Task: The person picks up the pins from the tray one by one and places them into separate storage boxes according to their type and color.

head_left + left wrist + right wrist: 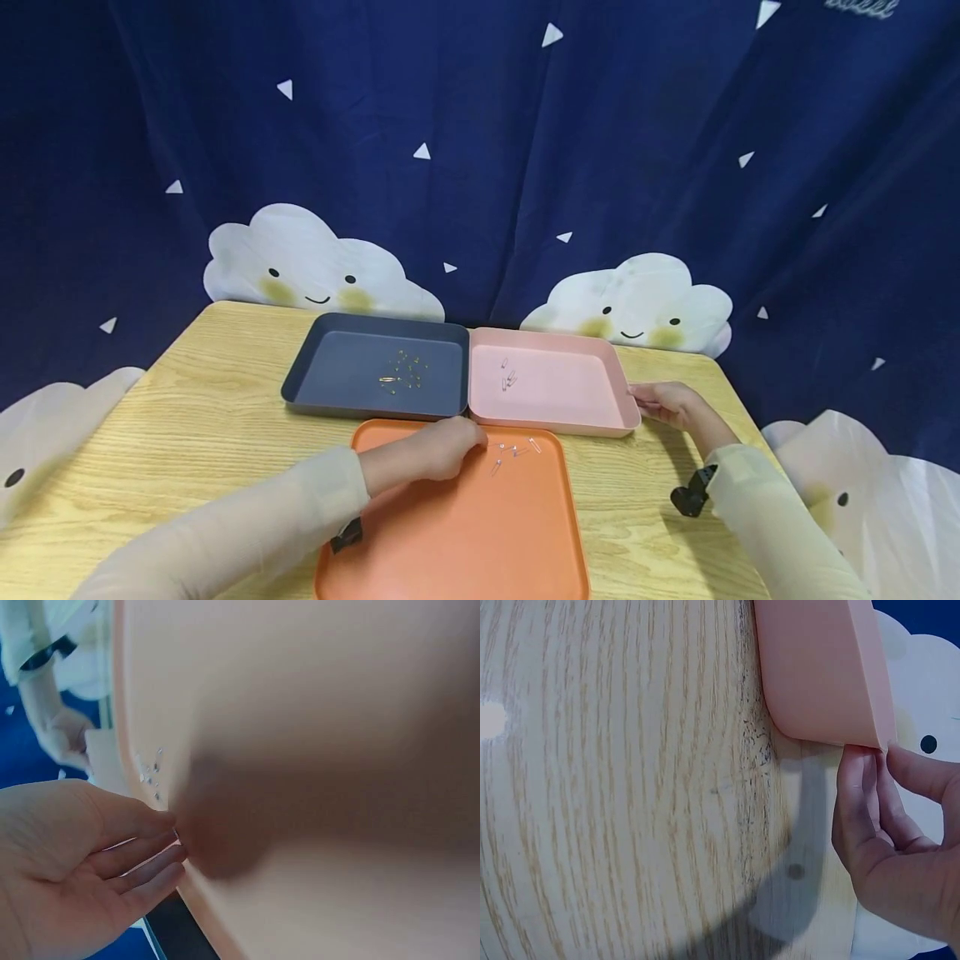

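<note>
My left hand (442,448) reaches low over the upper part of the orange tray (517,533), beside several small silver safety pins (514,451). Its fingers and thumb come together at the tray surface, where a tiny shiny piece, apparently a safety pin (177,835), shows between them. My right hand (900,832) pinches the near right corner of the pink tray (551,417), thumb against the rim and fingers under its outer side. Several silver safety pins (510,380) lie inside that tray.
A dark grey tray (330,367) holding several small gold pins (405,371) stands against the pink tray's left side. The wooden table (202,400) lies under all three trays. Behind it hangs a navy curtain (480,100) with white clouds and triangles.
</note>
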